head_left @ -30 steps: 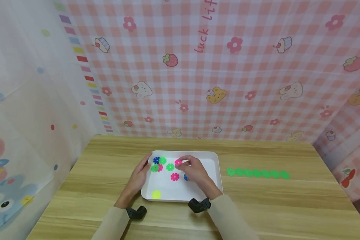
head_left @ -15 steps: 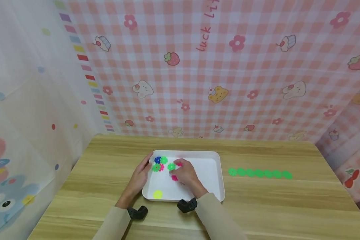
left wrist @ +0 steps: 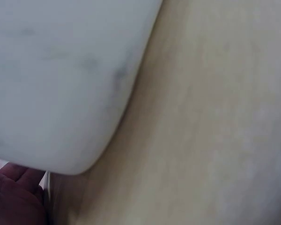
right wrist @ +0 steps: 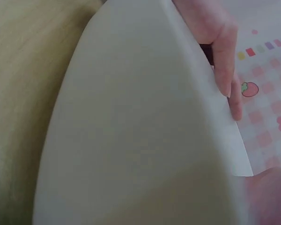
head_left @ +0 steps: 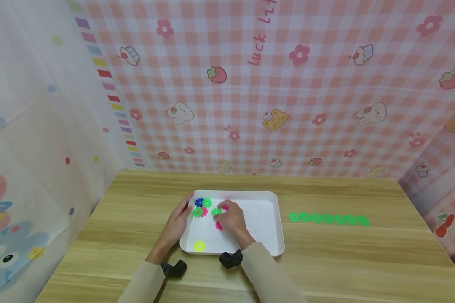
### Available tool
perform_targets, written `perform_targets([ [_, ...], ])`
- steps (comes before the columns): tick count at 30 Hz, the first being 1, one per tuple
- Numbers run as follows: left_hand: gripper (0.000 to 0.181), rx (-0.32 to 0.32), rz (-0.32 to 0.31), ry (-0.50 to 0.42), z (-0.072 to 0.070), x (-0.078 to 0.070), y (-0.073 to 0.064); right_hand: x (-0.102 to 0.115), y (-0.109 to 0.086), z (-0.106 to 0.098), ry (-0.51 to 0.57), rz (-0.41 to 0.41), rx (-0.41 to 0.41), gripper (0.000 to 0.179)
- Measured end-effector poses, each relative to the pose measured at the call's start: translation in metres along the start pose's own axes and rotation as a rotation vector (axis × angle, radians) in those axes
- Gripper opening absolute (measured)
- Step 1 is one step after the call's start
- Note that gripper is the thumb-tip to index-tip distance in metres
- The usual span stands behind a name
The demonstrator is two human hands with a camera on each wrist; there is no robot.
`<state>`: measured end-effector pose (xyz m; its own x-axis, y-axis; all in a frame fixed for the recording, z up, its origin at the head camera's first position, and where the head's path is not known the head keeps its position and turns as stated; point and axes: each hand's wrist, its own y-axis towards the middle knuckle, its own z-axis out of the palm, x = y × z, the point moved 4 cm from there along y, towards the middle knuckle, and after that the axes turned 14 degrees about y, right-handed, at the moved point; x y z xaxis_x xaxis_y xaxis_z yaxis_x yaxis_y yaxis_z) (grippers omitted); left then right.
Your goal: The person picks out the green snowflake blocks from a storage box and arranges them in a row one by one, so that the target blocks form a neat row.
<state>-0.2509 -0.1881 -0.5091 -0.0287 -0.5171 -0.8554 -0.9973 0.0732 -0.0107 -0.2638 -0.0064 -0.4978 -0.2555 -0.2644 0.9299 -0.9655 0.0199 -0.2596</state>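
Note:
A white tray (head_left: 252, 248) lies on the table with several notched plastic discs in it. My left hand (head_left: 176, 221) holds the tray's left wall, thumb at the rim; part of this hand (right wrist: 225, 56) also shows at the rim in the right wrist view. My right hand (head_left: 233, 219) reaches inside, thumb and forefinger pinching a green notched disc (head_left: 215, 211). One pink disc (head_left: 218, 226) shows below the thumb, and another pink disc (head_left: 226, 207) is partly hidden by the fingers. At the tray's upper left, blue (head_left: 199, 202), green (head_left: 207, 203) and pink discs overlap.
A yellow disc (head_left: 199, 245) lies in the tray's near left corner. Right of the tray, a row of several green discs (head_left: 327, 219) stretches across the wooden table (head_left: 345, 261). A pink checked cloth (head_left: 242, 105) hangs behind the table.
My right hand has moved left and let go of a pink disc in the tray, then closed finger and thumb at the green one. My left hand keeps its hold on the tray.

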Motion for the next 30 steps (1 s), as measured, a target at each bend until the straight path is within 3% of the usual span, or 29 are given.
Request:
perform_targets([
  [17, 0.049, 0.008, -0.029, 0.006, 0.0, -0.0003, -0.0019, 0.0023, -0.0028, -0.0002, -0.08, -0.021, 0.047, 0.026],
  [30, 0.049, 0.015, -0.009, -0.006, 0.001, 0.0013, -0.0008, 0.0045, -0.0078, 0.0017, -0.084, -0.056, 0.038, 0.026],
])
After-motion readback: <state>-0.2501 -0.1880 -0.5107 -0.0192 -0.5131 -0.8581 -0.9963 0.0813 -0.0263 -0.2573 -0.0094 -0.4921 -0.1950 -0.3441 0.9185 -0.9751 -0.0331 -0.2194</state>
